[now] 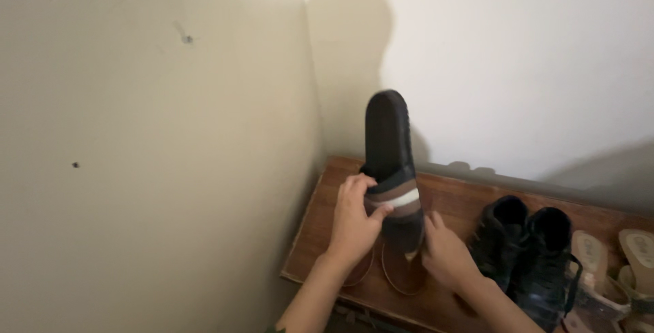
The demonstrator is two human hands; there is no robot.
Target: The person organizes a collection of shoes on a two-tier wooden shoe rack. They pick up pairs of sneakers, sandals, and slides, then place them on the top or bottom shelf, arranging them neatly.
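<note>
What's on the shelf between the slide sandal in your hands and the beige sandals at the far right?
A pair of black shoes, side by side on the wooden shelf, seen in the head view.

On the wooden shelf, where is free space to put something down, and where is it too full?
On the wooden shelf, a bare strip runs along the back by the white wall, behind the black shoes. The right end is crowded with the black shoes and beige sandals. Both hands hold a striped slide over the left end.
</note>
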